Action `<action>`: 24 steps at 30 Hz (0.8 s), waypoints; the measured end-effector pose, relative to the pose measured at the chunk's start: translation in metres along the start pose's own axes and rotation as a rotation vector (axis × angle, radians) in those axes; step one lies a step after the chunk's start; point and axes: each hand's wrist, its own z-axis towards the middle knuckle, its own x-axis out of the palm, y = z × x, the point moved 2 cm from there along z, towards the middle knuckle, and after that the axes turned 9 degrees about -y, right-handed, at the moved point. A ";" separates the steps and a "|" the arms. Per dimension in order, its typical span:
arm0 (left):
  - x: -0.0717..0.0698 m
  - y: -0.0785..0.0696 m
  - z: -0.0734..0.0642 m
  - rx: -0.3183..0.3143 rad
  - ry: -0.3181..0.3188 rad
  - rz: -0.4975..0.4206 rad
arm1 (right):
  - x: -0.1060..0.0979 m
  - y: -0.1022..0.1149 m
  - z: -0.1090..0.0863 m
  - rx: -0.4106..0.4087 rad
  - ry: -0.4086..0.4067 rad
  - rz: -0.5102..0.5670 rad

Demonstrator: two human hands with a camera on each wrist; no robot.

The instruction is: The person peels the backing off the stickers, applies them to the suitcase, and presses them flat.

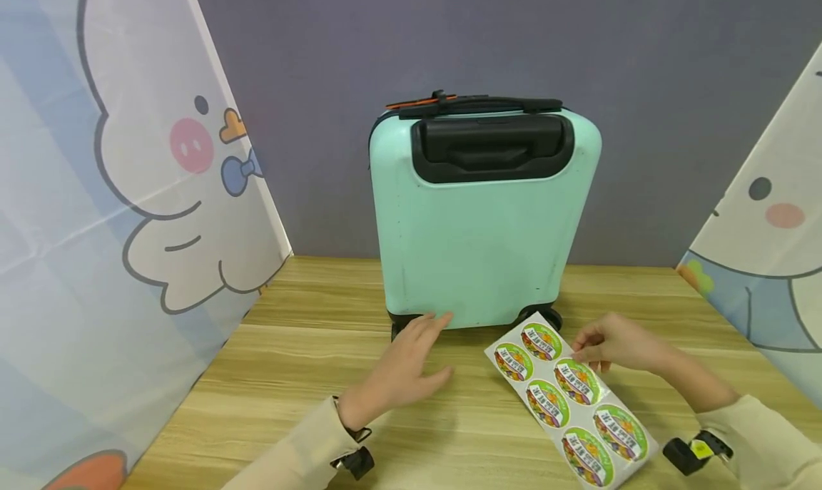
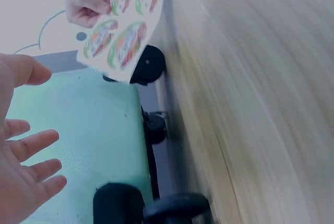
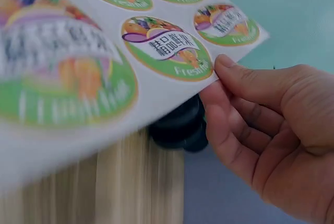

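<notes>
A white sheet of oval fruit stickers (image 1: 546, 376) is held above the table by my right hand (image 1: 619, 344). In the right wrist view, the thumb and forefinger of the right hand (image 3: 271, 125) pinch the long edge of the sticker sheet (image 3: 177, 96). My left hand (image 1: 404, 365) hovers in front of the lower part of a mint-green suitcase (image 1: 475, 254), fingers spread and holding nothing. The left wrist view shows those spread fingers of the left hand (image 2: 26, 156) beside the suitcase (image 2: 88, 130), apart from the sheet (image 2: 107, 59).
The suitcase stands upright on the wood-grain table (image 1: 308, 333), near a grey back panel (image 1: 308, 119). Black wheels (image 2: 148, 65) show at its base. Cartoon-printed cloths hang at the left (image 1: 141, 190) and right (image 1: 770, 226). Each wrist carries a strapped device.
</notes>
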 end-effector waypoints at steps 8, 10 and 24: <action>0.012 -0.010 0.010 -0.027 -0.036 -0.171 | 0.017 0.014 0.005 -0.007 -0.019 0.197; 0.015 -0.012 0.013 -0.038 -0.038 -0.189 | 0.021 0.017 0.006 0.008 -0.036 0.232; 0.031 -0.022 0.031 -0.003 -0.171 -0.186 | 0.046 0.034 0.010 -0.045 -0.126 0.300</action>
